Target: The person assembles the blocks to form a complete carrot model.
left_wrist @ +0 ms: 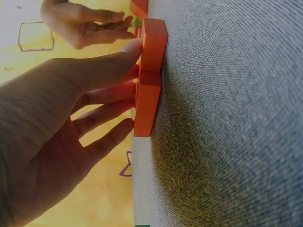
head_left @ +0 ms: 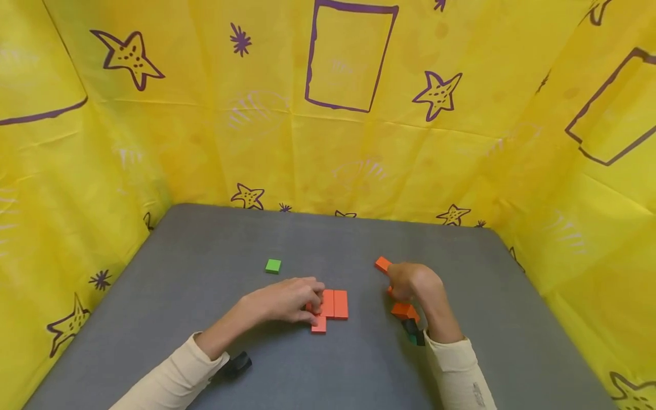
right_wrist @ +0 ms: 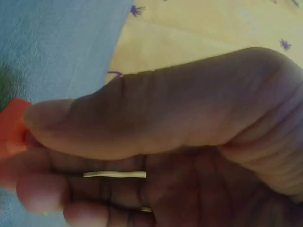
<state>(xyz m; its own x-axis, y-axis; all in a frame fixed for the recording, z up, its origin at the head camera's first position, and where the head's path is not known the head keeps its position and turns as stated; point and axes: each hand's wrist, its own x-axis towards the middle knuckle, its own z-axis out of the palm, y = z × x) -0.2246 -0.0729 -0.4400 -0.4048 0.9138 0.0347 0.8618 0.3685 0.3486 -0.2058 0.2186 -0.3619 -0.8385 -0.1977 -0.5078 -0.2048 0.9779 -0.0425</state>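
Observation:
My left hand rests its fingertips on a group of orange blocks lying side by side on the table. Its thumb touches the small orange block at the near edge, while the other fingers reach across the neighbouring block without curling round it. To the right, my right hand pinches an orange block between thumb and index finger. Around that hand lie an orange block beyond the fingers and another orange block near the wrist. The fingers partly hide the pieces there.
A green block lies beyond my left hand on the grey table. Yellow cloth with purple starfish drawings hangs along the table's back and sides. A dark device sits under the left wrist.

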